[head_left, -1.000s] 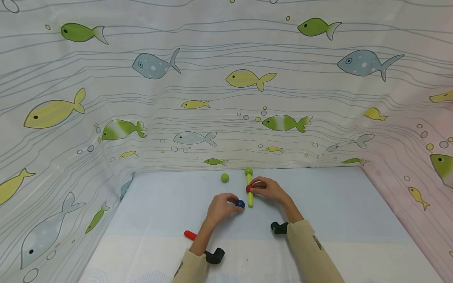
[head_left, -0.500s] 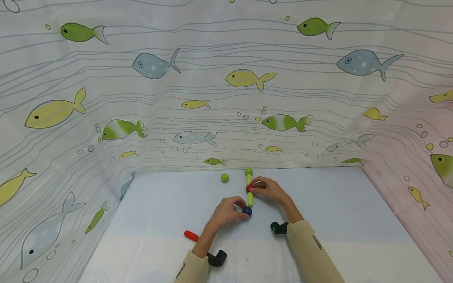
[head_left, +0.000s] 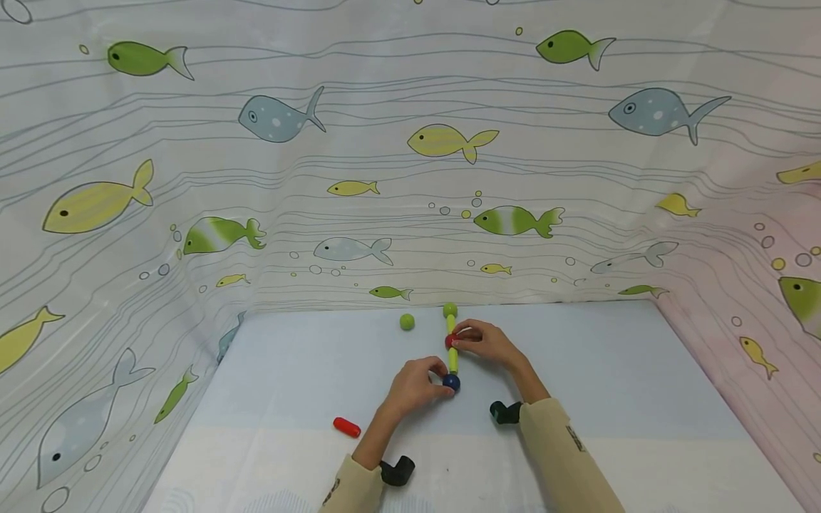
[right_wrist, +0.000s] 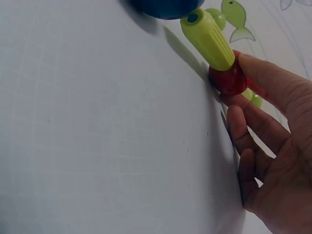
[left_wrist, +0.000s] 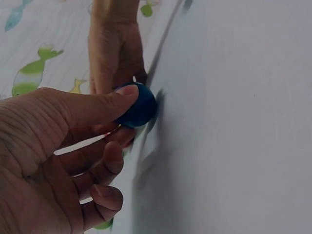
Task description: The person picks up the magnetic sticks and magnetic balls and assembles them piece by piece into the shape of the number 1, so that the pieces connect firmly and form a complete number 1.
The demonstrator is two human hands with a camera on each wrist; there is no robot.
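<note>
My left hand (head_left: 415,385) pinches a dark blue ball (head_left: 452,383) between thumb and fingers; in the left wrist view the thumb lies across the blue ball (left_wrist: 139,107). The ball sits right at the near end of a yellow-green rod (head_left: 453,360). Farther along, my right hand (head_left: 487,343) grips a red ball (head_left: 450,341) that joins this rod to a second one leading to a green ball (head_left: 450,310). In the right wrist view the near rod (right_wrist: 209,41) shows a round dark end facing the blue ball (right_wrist: 170,6), and thumb and fingers hold the red ball (right_wrist: 228,80).
A loose green ball (head_left: 407,322) lies left of the rods near the back. One red rod (head_left: 347,427) rests on the table (head_left: 288,370) beside the left forearm. Fish-patterned sheeting (head_left: 359,214) rises behind and at both sides. Black wrist cameras (head_left: 398,471) jut from the sleeves.
My left hand has brought the blue ball rightward and toward the near side, from beside the rod to its near end. The right hand has kept its hold on the red ball.
</note>
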